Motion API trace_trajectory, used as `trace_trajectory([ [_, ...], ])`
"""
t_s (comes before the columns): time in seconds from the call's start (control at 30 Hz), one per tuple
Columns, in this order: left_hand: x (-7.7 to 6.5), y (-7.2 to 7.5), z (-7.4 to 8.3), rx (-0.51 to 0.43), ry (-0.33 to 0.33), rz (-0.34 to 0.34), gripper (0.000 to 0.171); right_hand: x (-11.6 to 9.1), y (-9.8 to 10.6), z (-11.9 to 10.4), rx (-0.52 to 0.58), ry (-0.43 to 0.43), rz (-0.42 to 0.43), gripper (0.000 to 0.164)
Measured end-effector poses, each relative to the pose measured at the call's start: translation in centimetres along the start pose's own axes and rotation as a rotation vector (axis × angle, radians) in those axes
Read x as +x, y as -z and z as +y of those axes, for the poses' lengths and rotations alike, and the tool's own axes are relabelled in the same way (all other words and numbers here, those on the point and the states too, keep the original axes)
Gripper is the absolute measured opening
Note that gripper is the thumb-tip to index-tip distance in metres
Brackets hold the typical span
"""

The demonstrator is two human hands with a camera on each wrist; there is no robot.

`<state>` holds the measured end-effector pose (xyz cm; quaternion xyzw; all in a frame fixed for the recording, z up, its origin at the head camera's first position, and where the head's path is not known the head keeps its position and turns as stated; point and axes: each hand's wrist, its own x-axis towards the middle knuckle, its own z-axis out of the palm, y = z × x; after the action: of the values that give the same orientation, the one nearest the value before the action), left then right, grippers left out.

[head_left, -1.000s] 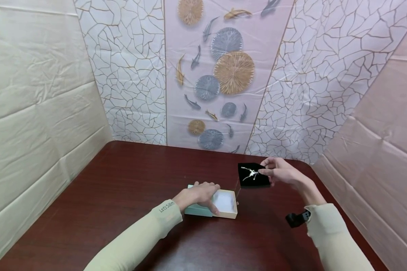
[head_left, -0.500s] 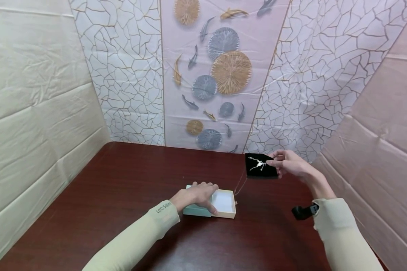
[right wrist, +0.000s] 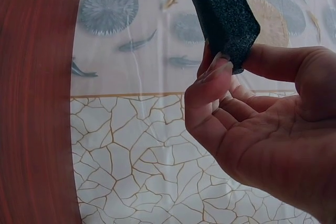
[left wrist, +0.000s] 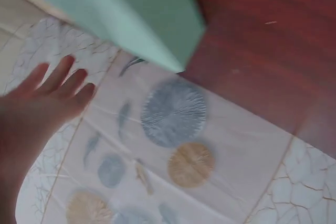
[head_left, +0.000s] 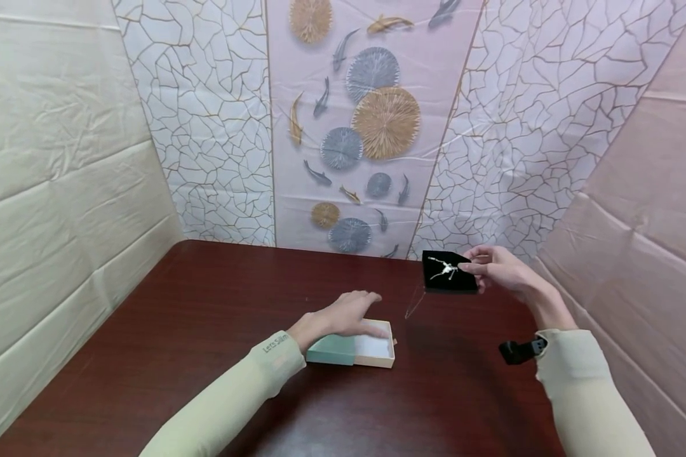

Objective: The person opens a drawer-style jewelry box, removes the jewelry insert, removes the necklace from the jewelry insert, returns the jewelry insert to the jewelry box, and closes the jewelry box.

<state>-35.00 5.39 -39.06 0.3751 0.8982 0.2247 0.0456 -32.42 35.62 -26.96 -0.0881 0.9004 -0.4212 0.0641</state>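
Observation:
My right hand (head_left: 505,271) pinches the edge of a black velvety jewelry pad (head_left: 434,283) and holds it above the table. A silver-coloured necklace (head_left: 447,270) lies across the pad's face, and a thin chain (head_left: 415,304) dangles below its near corner. In the right wrist view, thumb and fingers grip one end of the pad (right wrist: 226,17). My left hand (head_left: 343,315), fingers spread, hovers over a teal box sleeve (head_left: 331,352) with its cream drawer (head_left: 374,361) slid partly out to the right. White lining shows inside the drawer. The left wrist view shows the sleeve (left wrist: 142,19) beside straight fingers.
The box stands on a dark red wooden table (head_left: 217,298). Behind the table hangs a patterned cloth (head_left: 349,190) with fish and round motifs, and pale cloth walls (head_left: 63,158) close off both sides. A black strap (head_left: 520,350) sits at the right wrist.
My right hand has carried the pad up and to the right, drawing the dangling chain away from the drawer. The left hand has lifted off the box, which stays in place.

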Motion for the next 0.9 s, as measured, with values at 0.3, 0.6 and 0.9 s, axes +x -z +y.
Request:
trace_trajectory([
  [0.3, 4.1, 1.9, 5.0, -0.885, 0.071, 0.21, 0.034, -0.4, 0.5, 0.3, 0.017, -0.016, 0.003, 0.045],
  [0.6, 6.8, 1.5, 8.4, -1.093, 0.317, 0.238, 0.039, -0.5, 0.4, 0.5, 0.019, -0.027, 0.003, 0.052],
  [0.9, 7.6, 0.9, 9.5, -1.266, 0.369, 0.28, 0.02, -0.6, 0.7, 1.0, -0.004, -0.027, 0.008, 0.048],
])
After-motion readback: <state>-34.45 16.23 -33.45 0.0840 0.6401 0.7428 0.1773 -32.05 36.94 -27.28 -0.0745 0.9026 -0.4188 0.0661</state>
